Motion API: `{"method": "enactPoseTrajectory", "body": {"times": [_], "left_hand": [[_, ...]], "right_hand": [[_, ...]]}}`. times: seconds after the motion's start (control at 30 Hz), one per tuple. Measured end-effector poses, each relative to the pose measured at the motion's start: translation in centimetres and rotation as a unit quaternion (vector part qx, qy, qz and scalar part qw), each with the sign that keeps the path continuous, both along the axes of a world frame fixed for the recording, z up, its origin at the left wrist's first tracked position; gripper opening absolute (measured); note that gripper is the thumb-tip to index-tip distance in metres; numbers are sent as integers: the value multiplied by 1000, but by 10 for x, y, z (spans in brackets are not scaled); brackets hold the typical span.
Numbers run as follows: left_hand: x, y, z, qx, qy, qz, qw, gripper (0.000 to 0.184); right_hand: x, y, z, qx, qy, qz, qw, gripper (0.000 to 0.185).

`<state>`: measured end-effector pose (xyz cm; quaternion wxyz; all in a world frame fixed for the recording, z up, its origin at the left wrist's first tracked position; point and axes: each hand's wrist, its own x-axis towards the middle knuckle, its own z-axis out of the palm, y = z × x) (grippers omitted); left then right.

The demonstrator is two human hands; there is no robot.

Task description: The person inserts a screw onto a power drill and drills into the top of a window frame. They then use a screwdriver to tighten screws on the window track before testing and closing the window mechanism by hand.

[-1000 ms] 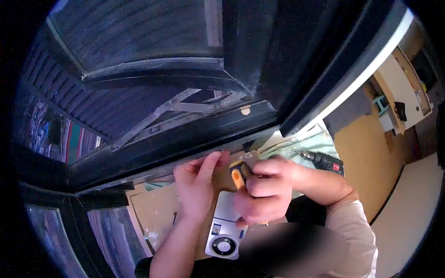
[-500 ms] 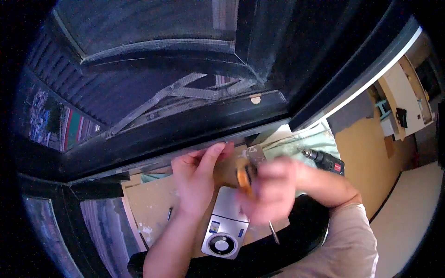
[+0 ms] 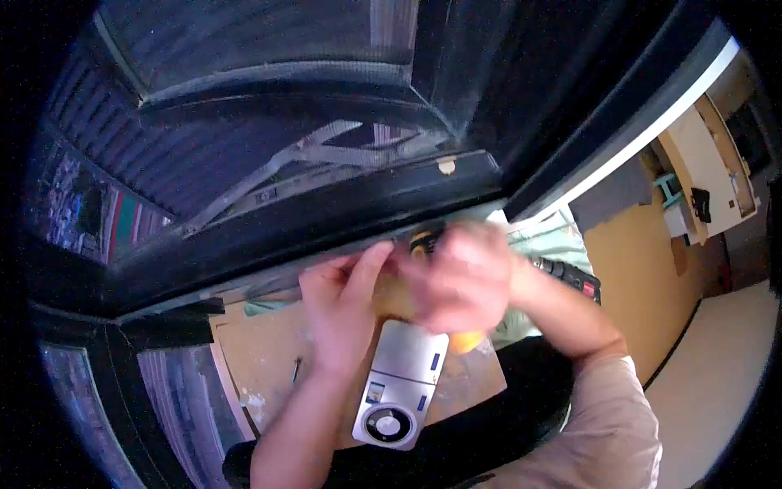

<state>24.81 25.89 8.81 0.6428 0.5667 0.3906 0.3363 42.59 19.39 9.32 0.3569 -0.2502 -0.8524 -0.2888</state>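
Gripping a blurred orange-and-black tool (image 3: 422,243) in the closed right hand (image 3: 468,281), close beside the left hand (image 3: 336,316) at the lower edge of a black window frame (image 3: 326,213). Pinching left thumb and fingers together there, being unable to tell of anything held between. Leaning over a white-flecked brown board (image 3: 265,350), bearing a silver device (image 3: 401,354) with a round dial. Seeing rightward a drill (image 3: 570,277) on pale green cloth (image 3: 558,240), then tan flooring (image 3: 631,265) and a pale cabinet (image 3: 707,155) beyond.

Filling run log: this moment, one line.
left hand: at black frame; right hand: blurred, gripping orange tool; silver device: on board; drill: partly hidden
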Motion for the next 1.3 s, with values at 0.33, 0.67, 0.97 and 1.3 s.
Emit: {"method": "enactPoseTrajectory", "body": {"times": [0.33,0.67,0.97,1.3], "left_hand": [[0,2,-11,-24,-73,-34,996,25],[-7,-1,-15,7,-174,-222,959,34],[-6,-2,-9,-137,-221,-225,939,32],[-2,-4,-6,-198,-208,-178,941,30]], "right_hand": [[-20,-24,9,-72,82,-79,991,33],[-69,-113,20,-604,483,-214,597,41],[-118,-92,7,-471,544,-302,625,34],[-127,-92,-5,-298,403,-403,766,56]]}}
